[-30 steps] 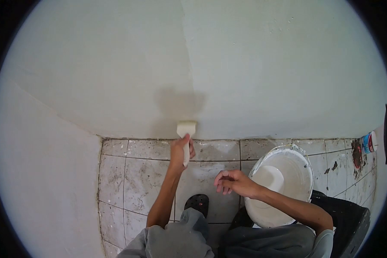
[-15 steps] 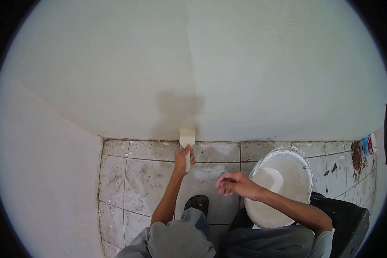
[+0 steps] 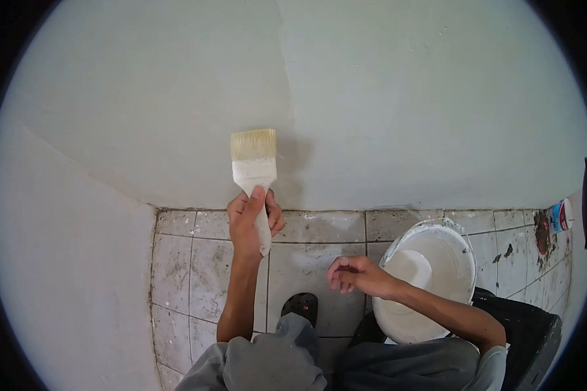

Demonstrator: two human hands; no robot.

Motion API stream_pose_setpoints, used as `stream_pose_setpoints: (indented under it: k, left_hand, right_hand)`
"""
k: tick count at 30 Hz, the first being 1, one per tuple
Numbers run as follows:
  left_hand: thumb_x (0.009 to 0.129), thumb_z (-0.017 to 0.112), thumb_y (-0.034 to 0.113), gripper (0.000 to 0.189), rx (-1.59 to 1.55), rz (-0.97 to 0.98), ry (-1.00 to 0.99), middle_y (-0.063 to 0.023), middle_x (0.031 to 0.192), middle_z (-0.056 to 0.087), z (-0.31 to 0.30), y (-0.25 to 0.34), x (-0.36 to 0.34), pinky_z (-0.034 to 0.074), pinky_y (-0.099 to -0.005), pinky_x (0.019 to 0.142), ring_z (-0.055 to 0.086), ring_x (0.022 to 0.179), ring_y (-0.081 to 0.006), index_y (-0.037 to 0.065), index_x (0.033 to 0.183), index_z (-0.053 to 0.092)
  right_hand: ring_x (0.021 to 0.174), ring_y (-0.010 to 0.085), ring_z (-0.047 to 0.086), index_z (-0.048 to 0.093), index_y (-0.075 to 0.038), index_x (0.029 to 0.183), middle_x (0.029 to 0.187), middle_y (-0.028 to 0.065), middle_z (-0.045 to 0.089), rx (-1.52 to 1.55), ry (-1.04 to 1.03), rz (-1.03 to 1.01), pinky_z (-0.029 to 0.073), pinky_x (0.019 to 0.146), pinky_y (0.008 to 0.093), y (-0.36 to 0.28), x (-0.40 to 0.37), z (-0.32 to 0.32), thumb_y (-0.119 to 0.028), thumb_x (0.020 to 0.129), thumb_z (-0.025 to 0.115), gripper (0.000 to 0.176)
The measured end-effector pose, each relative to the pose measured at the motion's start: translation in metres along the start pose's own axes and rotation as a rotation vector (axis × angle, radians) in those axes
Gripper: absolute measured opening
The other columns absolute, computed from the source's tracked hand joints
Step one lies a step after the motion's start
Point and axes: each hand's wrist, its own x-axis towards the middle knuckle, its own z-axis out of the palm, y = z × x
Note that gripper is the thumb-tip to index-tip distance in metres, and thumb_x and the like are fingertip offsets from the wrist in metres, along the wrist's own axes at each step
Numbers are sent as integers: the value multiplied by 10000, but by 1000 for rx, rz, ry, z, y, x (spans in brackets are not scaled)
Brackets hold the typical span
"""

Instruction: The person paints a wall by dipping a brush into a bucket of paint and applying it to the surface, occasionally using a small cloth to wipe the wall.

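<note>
1. Holding a wide, flat paintbrush (image 3: 254, 171) in the left hand (image 3: 248, 218), grip closed around the pale handle, with the thumb laid along its near face.
2. Pointing the yellowish bristles (image 3: 253, 144) toward the far side, against the view of the pale wall (image 3: 176, 98); hard to tell whether touching it.
3. Keeping the right hand (image 3: 359, 277) empty, grip loosely half open with fingers curled, just left of the white bucket (image 3: 471, 257), and reaching across the bucket with the forearm.
4. Inside the bucket, showing a pale round form, too unclear to name.
5. On the stained, tiled floor (image 3: 228, 274), resting a dark shoe (image 3: 301, 305) between the two arms.
6. At the far right, near the wall, placing a small blue, red and white tub (image 3: 558, 217).
7. At the near right, beside the bucket, showing a black object (image 3: 533, 326), partly hidden.
</note>
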Motion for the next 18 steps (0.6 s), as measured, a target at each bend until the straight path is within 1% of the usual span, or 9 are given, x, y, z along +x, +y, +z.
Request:
stream_pose_setpoints:
  k: [3, 5, 7, 8, 11, 12, 14, 16, 18]
  left_hand:
    - [969, 536, 277, 314, 5, -12, 10, -39, 532, 446, -11, -18, 11, 313, -268, 381, 405, 414, -126, 19, 791, 522]
    - [966, 554, 253, 302, 0, -36, -35, -31, 544, 450, -49, -78, 20, 333, -274, 388, 416, 416, -127, 23, 773, 524]
    - [963, 555, 251, 293, -12, -247, 140, -35, 538, 448, -79, -135, 3, 338, -283, 384, 420, 413, -136, 35, 768, 518]
    - [959, 556, 250, 295, 3, -338, 155, -37, 537, 451, -100, -163, -7, 336, -286, 381, 420, 411, -139, 36, 762, 514]
    - [953, 554, 247, 293, 7, -517, 232, -38, 539, 449, -125, -190, -15, 330, -288, 375, 421, 411, -142, 34, 756, 512]
    - [952, 553, 245, 291, 5, -568, 267, -37, 539, 447, -127, -191, -16, 328, -287, 373, 422, 411, -142, 34, 756, 512]
    - [946, 561, 244, 284, 3, -510, 229, -37, 550, 447, -113, -169, -3, 322, -286, 372, 422, 418, -137, 32, 763, 514]
    - [948, 564, 253, 289, 0, -440, 139, -34, 574, 449, -84, -124, 11, 312, -273, 376, 421, 430, -126, 21, 782, 520]
    - [955, 556, 257, 297, 22, -320, 121, -32, 577, 453, -49, -75, 6, 308, -264, 380, 418, 433, -120, 13, 789, 524]
  right_hand:
    - [726, 100, 585, 614, -57, 1013, 863, 32, 641, 19, -3, -6, 476, 659, 246, 0, 0, 0, -107, 928, 474, 171]
    - [727, 100, 584, 613, -57, 1017, 864, 33, 642, 22, -8, -12, 474, 658, 247, 1, 0, 0, -107, 929, 471, 174]
    - [737, 102, 588, 612, -57, 1022, 869, 34, 647, 19, 4, -11, 476, 668, 250, 1, -1, -1, -103, 936, 477, 166]
    - [746, 104, 592, 611, -58, 1024, 873, 34, 653, 14, 8, 0, 479, 678, 252, 1, -2, -1, -99, 941, 485, 156]
    - [757, 105, 595, 610, -58, 1025, 880, 34, 659, -4, 11, 22, 482, 691, 255, -3, -4, -2, -83, 942, 491, 148]
    - [758, 105, 594, 610, -58, 1025, 881, 34, 659, -4, 8, 30, 482, 692, 255, -3, -6, -1, -77, 939, 490, 149]
    - [758, 103, 594, 609, -58, 1026, 884, 34, 658, -6, 3, 28, 481, 693, 255, -2, -6, 0, -67, 936, 485, 153]
    - [757, 102, 595, 609, -59, 1027, 887, 34, 658, -6, -4, 20, 481, 692, 254, -2, -5, 0, -56, 932, 479, 160]
    - [756, 101, 595, 609, -60, 1028, 888, 35, 659, -3, -17, 15, 481, 690, 253, -4, -3, 0, -44, 927, 473, 170]
